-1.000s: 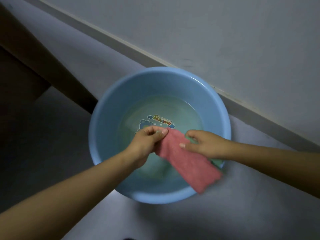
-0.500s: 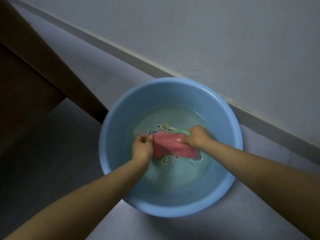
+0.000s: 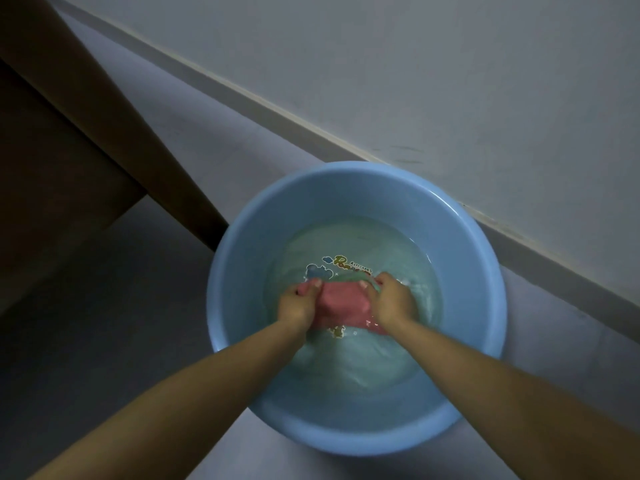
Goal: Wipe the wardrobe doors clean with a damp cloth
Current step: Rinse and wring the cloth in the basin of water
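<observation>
A pink cloth (image 3: 343,304) with a green edge lies bunched in the shallow water of a round light-blue basin (image 3: 242,271) on the floor. My left hand (image 3: 298,303) grips the cloth's left end and my right hand (image 3: 393,301) grips its right end, both down in the water. A cartoon print shows on the basin's bottom just beyond the cloth. No wardrobe door can be made out for certain in this view.
A dark brown piece of wooden furniture (image 3: 86,140) stands at the left, its corner close to the basin. A pale wall (image 3: 450,81) with a skirting board runs diagonally behind the basin. Grey floor (image 3: 104,323) spreads around it.
The cloth hung above the basin a second ago; both hands have lowered it into the water and drawn closer together, bunching it. The view has shifted, so the basin sits lower in frame.
</observation>
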Demonstrator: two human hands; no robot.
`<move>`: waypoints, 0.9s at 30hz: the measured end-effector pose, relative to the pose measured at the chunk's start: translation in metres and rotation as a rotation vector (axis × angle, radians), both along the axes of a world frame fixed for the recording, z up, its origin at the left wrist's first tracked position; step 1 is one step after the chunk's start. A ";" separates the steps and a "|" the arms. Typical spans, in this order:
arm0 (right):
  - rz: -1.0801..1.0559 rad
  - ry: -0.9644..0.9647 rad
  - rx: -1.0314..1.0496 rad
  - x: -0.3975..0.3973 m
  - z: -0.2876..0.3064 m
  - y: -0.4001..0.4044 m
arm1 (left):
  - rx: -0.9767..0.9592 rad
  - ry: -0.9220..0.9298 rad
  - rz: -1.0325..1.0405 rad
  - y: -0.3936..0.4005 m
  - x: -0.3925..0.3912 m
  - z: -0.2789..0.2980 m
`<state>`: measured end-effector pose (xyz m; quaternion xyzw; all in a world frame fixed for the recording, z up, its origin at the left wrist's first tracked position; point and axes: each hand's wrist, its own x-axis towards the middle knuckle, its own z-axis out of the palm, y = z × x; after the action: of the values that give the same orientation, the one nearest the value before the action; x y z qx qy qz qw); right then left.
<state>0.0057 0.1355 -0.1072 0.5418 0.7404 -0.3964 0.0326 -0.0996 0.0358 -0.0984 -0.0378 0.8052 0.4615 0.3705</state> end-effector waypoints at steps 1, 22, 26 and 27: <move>-0.012 0.000 0.016 -0.001 -0.001 -0.001 | -0.008 0.005 0.005 -0.001 0.000 -0.002; -0.230 0.336 0.019 -0.036 0.046 -0.029 | 0.273 -0.296 -0.003 0.034 0.027 0.030; -0.148 0.383 -0.006 -0.030 0.037 -0.024 | 0.179 -0.062 -0.062 0.032 0.035 0.034; -0.107 0.366 -0.021 -0.029 0.036 -0.023 | 0.155 -0.013 -0.080 0.030 0.036 0.033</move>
<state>-0.0231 0.1127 -0.0709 0.4988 0.7000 -0.4972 -0.1179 -0.0634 0.0658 -0.0650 0.0204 0.7656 0.5070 0.3955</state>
